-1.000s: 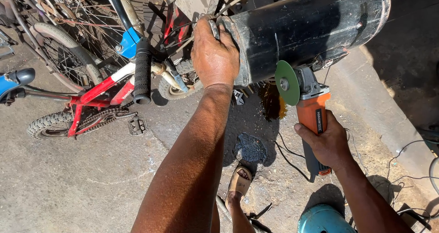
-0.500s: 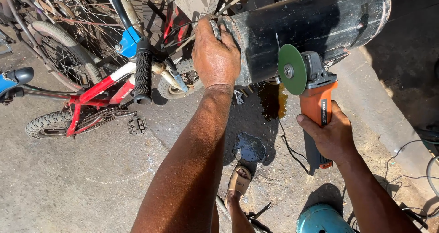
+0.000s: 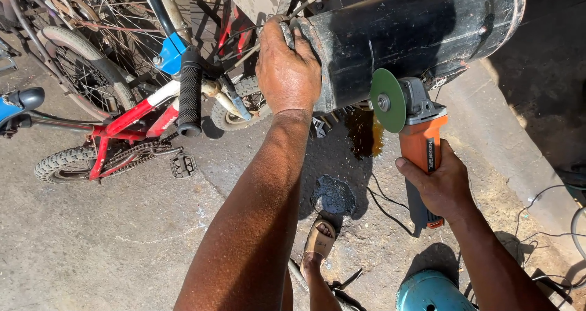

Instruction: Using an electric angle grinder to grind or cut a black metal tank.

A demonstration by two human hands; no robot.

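Note:
A big black metal cylinder (image 3: 421, 36) lies across the top of the view. My left hand (image 3: 288, 67) grips the rim at its left end. My right hand (image 3: 441, 186) is closed around the orange body of an angle grinder (image 3: 421, 146). The grinder's green disc (image 3: 387, 100) stands on edge against the cylinder's lower side, near a thin line down its wall.
A red and white bicycle (image 3: 131, 125) with a black handlebar grip (image 3: 190, 94) lies at the left among other wheels. A dark wet stain (image 3: 364, 134) and a black patch (image 3: 333, 195) mark the concrete. My sandalled foot (image 3: 319, 241), a cable (image 3: 387, 207) and a teal round object (image 3: 430, 292) are below.
My right hand has raised the grinder and turned it, bringing the green disc from below the cylinder up against its lower side. My left hand has stayed on the rim.

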